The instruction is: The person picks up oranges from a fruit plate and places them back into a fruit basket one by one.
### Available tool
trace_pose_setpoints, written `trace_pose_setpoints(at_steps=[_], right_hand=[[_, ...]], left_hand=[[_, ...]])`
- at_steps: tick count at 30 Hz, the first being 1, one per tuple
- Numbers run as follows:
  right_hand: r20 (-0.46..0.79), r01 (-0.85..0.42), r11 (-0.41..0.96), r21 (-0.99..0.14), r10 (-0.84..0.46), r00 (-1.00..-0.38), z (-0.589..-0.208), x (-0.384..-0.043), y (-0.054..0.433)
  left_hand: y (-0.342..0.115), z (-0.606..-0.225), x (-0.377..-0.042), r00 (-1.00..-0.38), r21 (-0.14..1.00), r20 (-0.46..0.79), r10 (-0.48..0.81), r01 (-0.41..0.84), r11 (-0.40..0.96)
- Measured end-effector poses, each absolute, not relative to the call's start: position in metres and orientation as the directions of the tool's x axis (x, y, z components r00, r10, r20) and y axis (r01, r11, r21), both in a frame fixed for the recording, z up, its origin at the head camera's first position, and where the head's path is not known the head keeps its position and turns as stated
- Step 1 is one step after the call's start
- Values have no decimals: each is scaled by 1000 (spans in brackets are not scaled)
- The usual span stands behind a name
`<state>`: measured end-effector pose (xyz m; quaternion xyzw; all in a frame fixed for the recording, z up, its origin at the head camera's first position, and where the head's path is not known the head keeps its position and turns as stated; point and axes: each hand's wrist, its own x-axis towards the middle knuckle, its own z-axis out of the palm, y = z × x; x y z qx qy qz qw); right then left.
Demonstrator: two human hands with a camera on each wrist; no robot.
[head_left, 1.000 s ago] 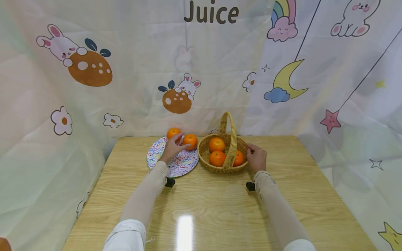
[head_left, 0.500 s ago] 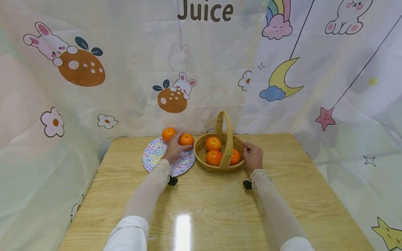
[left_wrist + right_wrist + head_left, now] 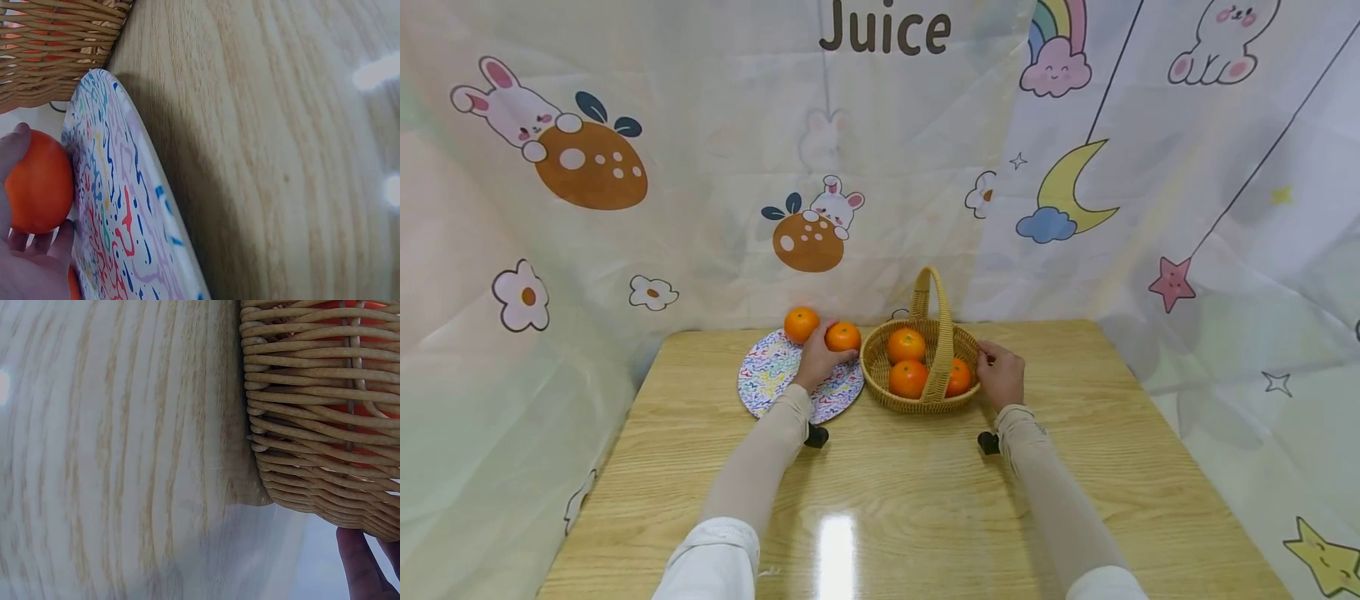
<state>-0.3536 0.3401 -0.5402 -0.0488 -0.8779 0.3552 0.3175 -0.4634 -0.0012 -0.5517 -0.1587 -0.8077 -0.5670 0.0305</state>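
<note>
The oranges (image 3: 908, 379) are bright orange, the basket (image 3: 312, 406) woven tan; at its nine o'clock, the white plate (image 3: 112, 187) wears squiggles of blue, red, yellow, green and lilac. The table (image 3: 910, 500) shows pale-brown wood grain. On the head view's cream backdrop (image 3: 715, 208), a yellow moon (image 3: 1060, 187) sits at two o'clock, a pink star (image 3: 1172, 283) at three

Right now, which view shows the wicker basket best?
The head view: the wicker basket appears nearly whole, handle included. Both wrist views show only part of its woven side, cut off by the frame.
</note>
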Motion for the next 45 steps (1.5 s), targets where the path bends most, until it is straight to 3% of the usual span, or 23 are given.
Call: trace_pose_setpoints(at_steps=[12, 22, 45], right_hand=[[508, -129, 730, -671, 326, -798, -539, -352, 340], [501, -131, 732, -669, 314, -806, -543, -354, 341], [491, -109, 731, -674, 332, -806, -538, -351, 337]], left_hand=[[-11, -558, -467, -957, 912, 175, 232, 246, 328], [-14, -539, -465, -960, 944, 164, 229, 220, 246], [34, -498, -455, -899, 910, 258, 354, 349, 224]])
